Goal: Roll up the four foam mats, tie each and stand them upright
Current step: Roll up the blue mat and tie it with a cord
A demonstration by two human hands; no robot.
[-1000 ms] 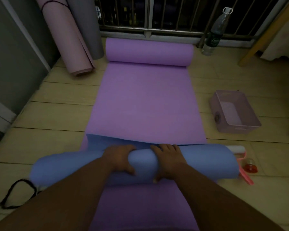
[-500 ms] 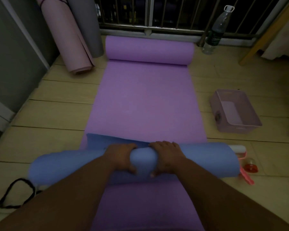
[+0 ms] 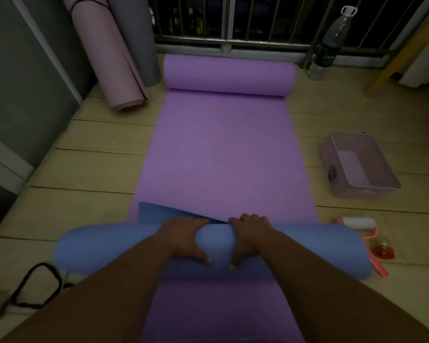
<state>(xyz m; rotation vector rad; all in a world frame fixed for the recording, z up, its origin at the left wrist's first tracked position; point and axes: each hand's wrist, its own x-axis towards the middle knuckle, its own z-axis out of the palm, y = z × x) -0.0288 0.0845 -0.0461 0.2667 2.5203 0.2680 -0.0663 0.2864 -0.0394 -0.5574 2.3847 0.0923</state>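
Observation:
A blue foam mat [image 3: 104,246] lies almost fully rolled across the near end of a purple mat [image 3: 221,154]; a short dark flap of it still lies flat beyond the roll. My left hand [image 3: 185,237] and my right hand [image 3: 249,235] grip the roll's middle side by side, fingers over the top and thumbs on the near side. The purple mat stretches away from me, its far end curled into a roll [image 3: 229,74] by the railing. A pink rolled mat [image 3: 109,55] with a black cord round it and a grey rolled mat [image 3: 136,33] stand leaning in the back left corner.
A black cord [image 3: 39,284] lies on the wooden floor at the near left. On the right are a pink plastic bin [image 3: 359,167], a lint roller [image 3: 357,222] and a red tape dispenser [image 3: 382,251]. A plastic bottle [image 3: 330,45] stands by the railing; a grey wall runs along the left.
Both hands have drawn closer together on the blue roll and squeeze its middle tighter. The roll has turned slightly forward, and the flat blue flap has grown shorter.

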